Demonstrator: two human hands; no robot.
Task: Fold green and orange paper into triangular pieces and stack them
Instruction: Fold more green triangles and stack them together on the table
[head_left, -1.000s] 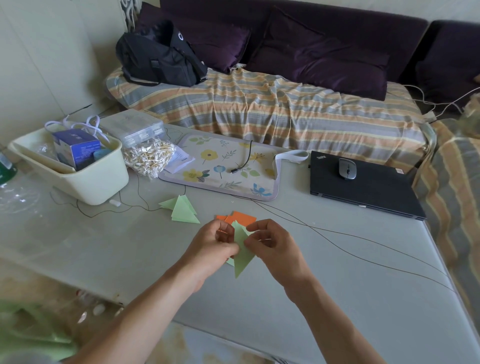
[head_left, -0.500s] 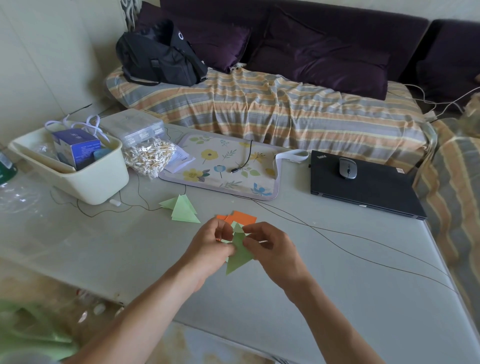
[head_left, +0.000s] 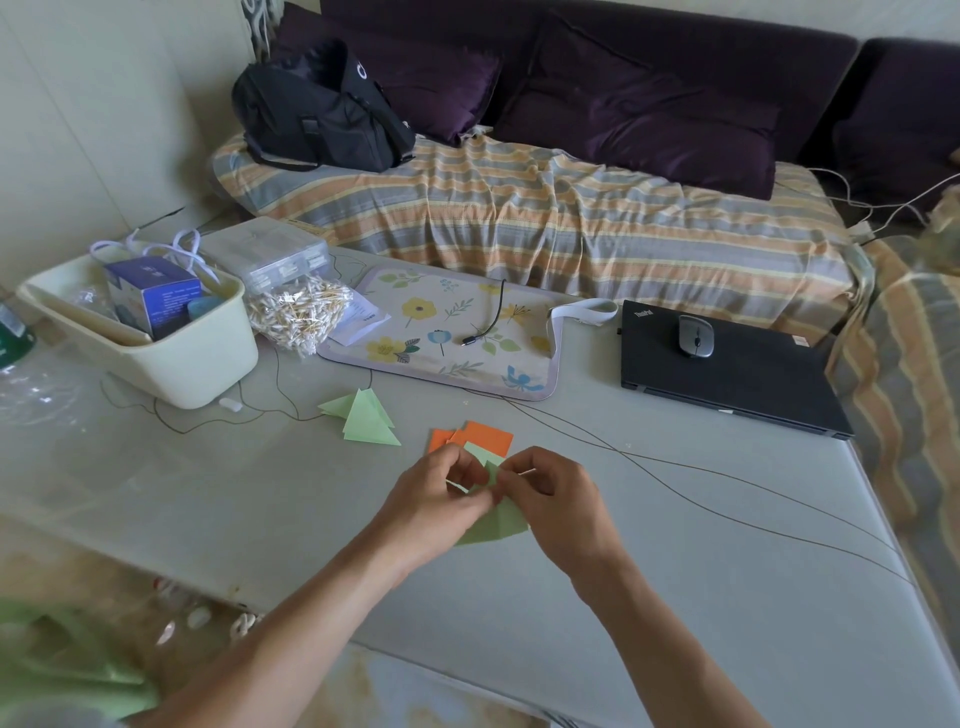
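Observation:
My left hand (head_left: 439, 501) and my right hand (head_left: 558, 506) meet over the grey table and both pinch a partly folded green paper (head_left: 496, 522); its lower flap shows between and below the fingers. Just beyond the hands lie orange paper squares (head_left: 488, 436) with a pale green piece (head_left: 480, 452) on top of them. Farther left on the table rest folded green triangles (head_left: 363, 415), overlapping one another. The fold itself is hidden by my fingers.
A cream tub (head_left: 171, 358) with a blue box stands at the left, next to a bag of cotton swabs (head_left: 298, 312). A floral mat (head_left: 457, 332) and a closed black laptop (head_left: 737, 379) with a mouse (head_left: 696, 335) lie behind. Thin cables (head_left: 727, 499) cross the table.
The green paper has turned from pointing down to lying flatter and lower between my hands. My fingers have closed in tighter on its upper part.

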